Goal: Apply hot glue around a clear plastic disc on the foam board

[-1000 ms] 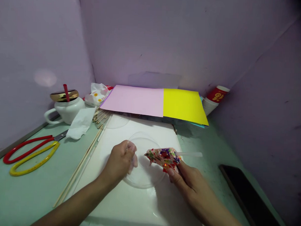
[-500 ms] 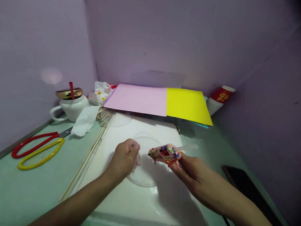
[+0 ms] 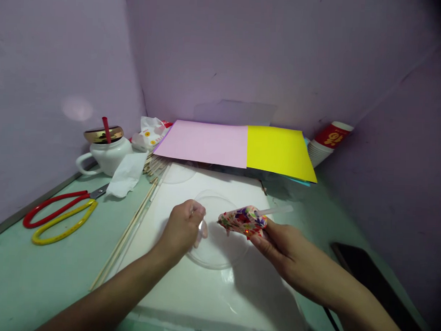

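Note:
My right hand (image 3: 283, 245) is closed around a hot glue gun (image 3: 242, 222) with a colourful spotted pattern. A translucent glue stick (image 3: 277, 210) sticks out of its back end, and a small orange light glows on its side. The nozzle points left, a short gap from my left hand (image 3: 184, 227). My left hand pinches a clear plastic piece (image 3: 203, 228), with fingers showing through it; its full shape is hard to make out. Below both hands, a clear round plastic disc (image 3: 220, 268) lies on a white board (image 3: 187, 294).
Red-and-yellow-handled scissors (image 3: 61, 218), a tissue (image 3: 128, 174) and a white mug (image 3: 110, 157) stand left. Thin wooden sticks (image 3: 126, 232) lie along the board. Pink and yellow paper (image 3: 207, 143) spans the back, beside stacked paper cups (image 3: 328, 142). A dark phone-like slab (image 3: 368, 281) lies right.
The whole view has shifted slightly. Both hands keep nearly the same pose, with the glue gun and the clear plastic piece still held apart.

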`<state>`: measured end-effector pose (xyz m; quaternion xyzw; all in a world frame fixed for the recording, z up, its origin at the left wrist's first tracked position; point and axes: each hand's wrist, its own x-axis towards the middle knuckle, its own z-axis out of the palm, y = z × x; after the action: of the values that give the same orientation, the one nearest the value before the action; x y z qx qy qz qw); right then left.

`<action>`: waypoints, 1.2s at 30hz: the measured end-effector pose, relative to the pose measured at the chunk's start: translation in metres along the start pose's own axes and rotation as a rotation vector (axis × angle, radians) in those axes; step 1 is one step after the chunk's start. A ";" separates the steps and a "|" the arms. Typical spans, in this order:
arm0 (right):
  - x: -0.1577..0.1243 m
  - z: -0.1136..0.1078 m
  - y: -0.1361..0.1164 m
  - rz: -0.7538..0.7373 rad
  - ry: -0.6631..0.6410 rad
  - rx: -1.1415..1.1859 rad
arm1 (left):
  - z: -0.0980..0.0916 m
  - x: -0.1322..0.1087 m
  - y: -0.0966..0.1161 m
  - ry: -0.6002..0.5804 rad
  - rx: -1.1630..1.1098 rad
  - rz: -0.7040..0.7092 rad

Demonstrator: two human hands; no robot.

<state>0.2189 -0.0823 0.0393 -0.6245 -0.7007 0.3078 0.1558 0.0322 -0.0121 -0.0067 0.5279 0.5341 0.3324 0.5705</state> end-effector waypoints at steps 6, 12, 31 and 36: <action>-0.001 -0.001 -0.005 0.034 -0.018 -0.034 | 0.000 0.000 -0.001 0.010 -0.025 -0.020; 0.001 -0.004 -0.005 0.058 -0.040 -0.028 | 0.001 0.000 0.002 0.011 -0.001 -0.032; 0.002 -0.003 -0.003 0.048 -0.035 0.000 | 0.002 -0.001 0.003 0.014 -0.030 -0.045; 0.003 -0.003 -0.002 0.051 -0.038 -0.003 | 0.002 -0.001 0.003 0.023 -0.022 -0.044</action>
<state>0.2186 -0.0793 0.0422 -0.6365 -0.6879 0.3223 0.1336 0.0345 -0.0134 -0.0039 0.5058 0.5486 0.3316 0.5772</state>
